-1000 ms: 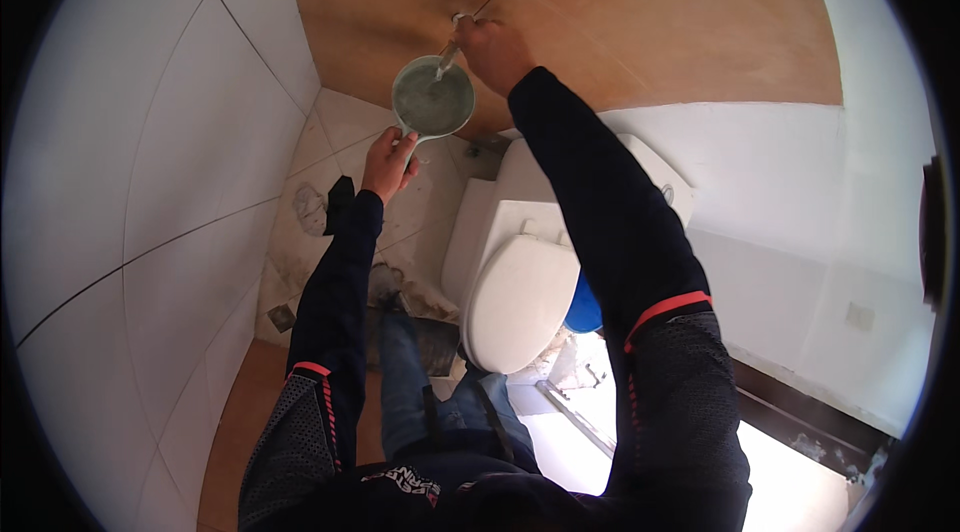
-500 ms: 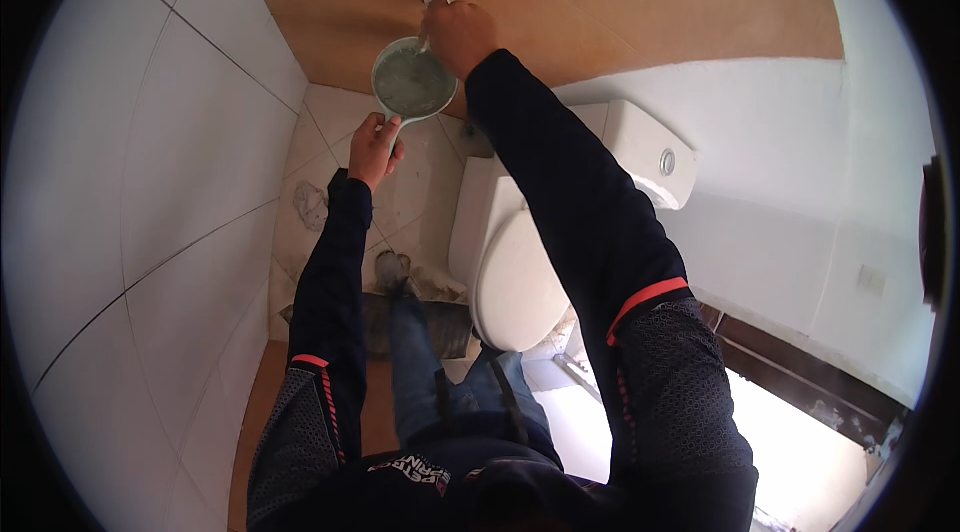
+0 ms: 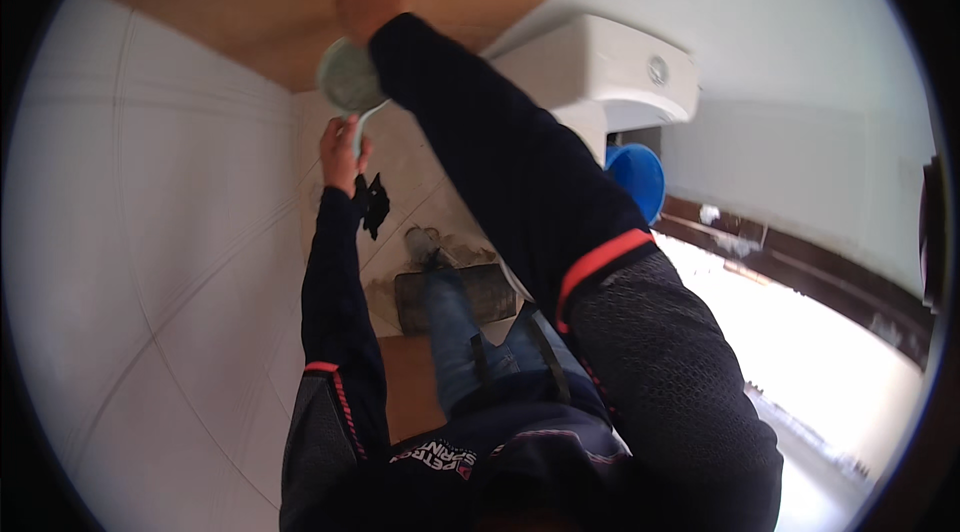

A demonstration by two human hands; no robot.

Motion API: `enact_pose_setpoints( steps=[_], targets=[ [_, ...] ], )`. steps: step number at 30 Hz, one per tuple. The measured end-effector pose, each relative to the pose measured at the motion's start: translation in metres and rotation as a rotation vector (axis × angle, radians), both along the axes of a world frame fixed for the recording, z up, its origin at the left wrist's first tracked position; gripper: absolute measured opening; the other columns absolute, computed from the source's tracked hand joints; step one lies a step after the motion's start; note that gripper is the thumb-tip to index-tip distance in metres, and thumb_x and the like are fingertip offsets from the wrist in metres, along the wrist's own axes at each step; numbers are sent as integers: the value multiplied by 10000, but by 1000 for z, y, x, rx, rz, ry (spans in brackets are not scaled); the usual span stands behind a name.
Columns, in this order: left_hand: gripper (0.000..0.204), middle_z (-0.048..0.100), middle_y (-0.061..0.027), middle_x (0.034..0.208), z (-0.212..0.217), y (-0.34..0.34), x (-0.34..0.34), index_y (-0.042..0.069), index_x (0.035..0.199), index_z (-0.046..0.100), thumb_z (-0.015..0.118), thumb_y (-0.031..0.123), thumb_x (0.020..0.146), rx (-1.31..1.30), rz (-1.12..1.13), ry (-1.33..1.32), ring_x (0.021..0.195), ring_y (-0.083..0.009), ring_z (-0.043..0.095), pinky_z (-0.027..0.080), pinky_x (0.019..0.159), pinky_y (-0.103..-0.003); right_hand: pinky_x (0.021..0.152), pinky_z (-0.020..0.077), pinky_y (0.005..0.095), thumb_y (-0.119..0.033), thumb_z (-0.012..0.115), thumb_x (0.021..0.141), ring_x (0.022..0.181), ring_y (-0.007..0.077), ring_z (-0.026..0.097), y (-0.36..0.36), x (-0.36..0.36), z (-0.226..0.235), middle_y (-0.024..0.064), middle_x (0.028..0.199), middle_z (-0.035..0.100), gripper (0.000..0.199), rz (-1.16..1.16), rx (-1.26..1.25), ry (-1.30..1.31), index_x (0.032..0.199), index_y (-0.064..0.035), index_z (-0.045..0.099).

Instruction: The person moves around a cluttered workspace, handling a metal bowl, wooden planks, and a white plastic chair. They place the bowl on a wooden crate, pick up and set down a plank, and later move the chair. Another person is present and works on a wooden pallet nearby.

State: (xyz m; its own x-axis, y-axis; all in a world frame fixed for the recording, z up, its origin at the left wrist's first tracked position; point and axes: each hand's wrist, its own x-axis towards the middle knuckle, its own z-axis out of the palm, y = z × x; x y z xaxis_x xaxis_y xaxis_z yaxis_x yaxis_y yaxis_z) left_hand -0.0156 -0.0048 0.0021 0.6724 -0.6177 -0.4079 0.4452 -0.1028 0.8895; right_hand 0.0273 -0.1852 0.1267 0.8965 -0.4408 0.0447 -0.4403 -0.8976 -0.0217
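My left hand [image 3: 343,154] is closed around the handle of a pale green dipper [image 3: 350,79]. A greyish-green, paste-like layer appears to cover its inside. Just beyond the dipper's rim, my right hand [image 3: 372,6] is closed against the brown wall panel [image 3: 230,2]. A small whitish bit shows at its fingertips, but blur hides what the fingers hold. My right sleeve covers the right edge of the dipper.
To the right stands a white toilet [image 3: 640,72] with a blue bucket [image 3: 637,182] beside it. Large white tiles [image 3: 200,232] line the left wall. On the floor lie a dark mat [image 3: 470,294] by my legs and a black, cloth-like thing [image 3: 376,206] near my left wrist.
The view has shifted, bringing the blue bucket and black thing into sight. My right hand has moved a little away from the dipper along the wall. The left hand keeps its grip.
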Motion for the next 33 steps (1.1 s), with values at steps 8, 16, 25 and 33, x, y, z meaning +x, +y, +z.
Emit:
enact_pose_setpoints(
  steps=[8, 16, 25, 33],
  targets=[
    [240, 470, -21, 541, 31, 32, -20, 90, 807, 470, 470, 321, 871, 93, -86, -66, 359, -65, 363, 257, 324, -201, 590, 438, 420, -361, 462, 852, 675, 336, 547, 73, -256, 18, 148, 740, 530, 339, -180, 651, -571, 779, -33, 503],
    [257, 438, -26, 521, 140, 78, -77, 105, 812, 411, 418, 352, 884, 254, -259, -160, 359, -68, 336, 254, 328, -194, 714, 432, 390, -477, 358, 860, 792, 320, 584, 204, -683, 30, 151, 757, 612, 509, -1463, 860, 19, 796, -30, 592],
    [239, 414, -17, 502, 257, 71, -225, 104, 826, 390, 407, 335, 886, 209, -504, -116, 348, -67, 317, 243, 310, -186, 678, 458, 353, -505, 383, 828, 660, 218, 600, 329, -864, 19, 92, 631, 607, 519, -2115, 798, -369, 726, -63, 634],
    [190, 427, -31, 487, 306, 6, -400, 92, 873, 406, 397, 280, 899, 83, -834, -132, 334, -72, 321, 242, 299, -187, 601, 477, 301, -455, 455, 819, 554, 165, 597, 322, -938, -66, 70, 590, 605, 448, -2033, 798, -397, 724, -52, 625]
  ],
)
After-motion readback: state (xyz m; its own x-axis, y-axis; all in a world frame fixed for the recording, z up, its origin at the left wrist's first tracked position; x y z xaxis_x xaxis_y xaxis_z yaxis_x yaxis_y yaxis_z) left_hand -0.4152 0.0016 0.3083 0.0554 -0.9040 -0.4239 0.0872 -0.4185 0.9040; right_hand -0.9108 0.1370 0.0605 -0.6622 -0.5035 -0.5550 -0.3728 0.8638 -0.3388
